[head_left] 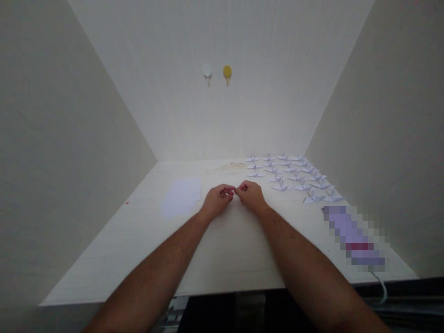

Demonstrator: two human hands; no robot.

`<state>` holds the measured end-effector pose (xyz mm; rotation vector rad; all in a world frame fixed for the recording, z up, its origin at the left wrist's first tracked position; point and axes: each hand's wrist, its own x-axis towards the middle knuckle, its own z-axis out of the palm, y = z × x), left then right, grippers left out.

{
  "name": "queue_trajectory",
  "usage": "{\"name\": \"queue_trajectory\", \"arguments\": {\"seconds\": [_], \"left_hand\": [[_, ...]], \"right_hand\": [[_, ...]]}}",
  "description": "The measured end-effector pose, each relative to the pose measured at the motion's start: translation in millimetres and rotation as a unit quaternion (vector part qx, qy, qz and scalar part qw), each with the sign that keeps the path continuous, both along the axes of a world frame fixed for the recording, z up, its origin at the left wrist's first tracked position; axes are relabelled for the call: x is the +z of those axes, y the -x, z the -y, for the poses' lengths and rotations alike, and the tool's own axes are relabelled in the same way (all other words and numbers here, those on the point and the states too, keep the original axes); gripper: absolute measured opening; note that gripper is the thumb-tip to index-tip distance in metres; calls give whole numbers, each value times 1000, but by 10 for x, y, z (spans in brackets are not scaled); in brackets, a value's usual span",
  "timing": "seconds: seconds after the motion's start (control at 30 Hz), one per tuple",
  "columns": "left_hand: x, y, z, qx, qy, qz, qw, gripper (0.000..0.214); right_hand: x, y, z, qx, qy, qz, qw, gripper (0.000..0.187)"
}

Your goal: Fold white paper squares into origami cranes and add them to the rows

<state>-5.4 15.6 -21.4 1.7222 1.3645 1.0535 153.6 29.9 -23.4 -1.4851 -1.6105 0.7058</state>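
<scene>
Over the middle of the table (239, 259), my left hand (219, 200) and my right hand (250, 193) meet at the fingertips. Thumb and fingers are pinched together on each hand. Whatever lies between them, if anything, is too small or hidden to make out. Just left of my left hand lies white paper (182, 196), bright and with an uneven right edge. Beyond my right hand, folded white paper cranes (280, 187) stand in several rows.
A pixelated purple object (350, 236) lies at the right, with a pale cable (383, 289) hanging over the front edge. Walls enclose the table on three sides. A white hook (207, 70) and a yellow hook (227, 71) are on the back wall. A small red spot (127, 203) is at left.
</scene>
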Motion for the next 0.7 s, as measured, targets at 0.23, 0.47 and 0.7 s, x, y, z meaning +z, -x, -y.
{"name": "queue_trajectory", "arguments": {"seconds": [0.23, 0.47, 0.7], "left_hand": [[190, 297, -21, 119, -58, -136, 982, 26], [496, 1182, -246, 228, 33, -383, 895, 40], [336, 1461, -310, 211, 110, -457, 857, 88]], "right_hand": [[13, 6, -5, -17, -7, 13, 1000, 12], [-1, 1, -8, -20, -6, 25, 999, 11], [-5, 1, -19, -18, -5, 41, 999, 13]]}}
